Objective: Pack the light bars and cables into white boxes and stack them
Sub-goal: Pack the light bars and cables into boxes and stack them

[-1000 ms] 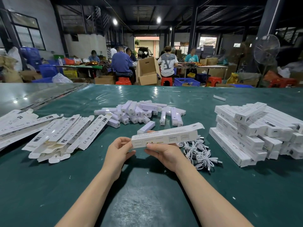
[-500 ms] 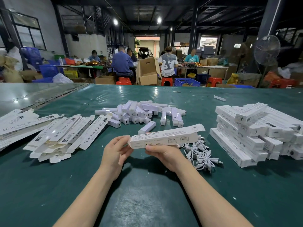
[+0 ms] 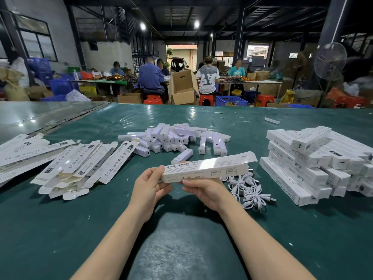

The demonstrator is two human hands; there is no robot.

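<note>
White box (image 3: 205,168), flap open, gripped by left hand (image 3: 148,184) and right hand (image 3: 203,189); packed stack (image 3: 314,164) to its right, unpacked light bars (image 3: 173,138) beyond.

The flattened boxes (image 3: 20,150) run off the left edge, stacked boxes (image 3: 312,158) off the right.

In this view you see of yourself only two hands and two forearms. Your left hand (image 3: 149,186) and your right hand (image 3: 205,190) are bare, and the fingers (image 3: 193,182) carry nothing on them. Your left forearm (image 3: 113,239) and your right forearm (image 3: 262,235) are uncovered from the wrist down to the lower edge. Both look slim and smooth. The nails are too small to judge.
</note>
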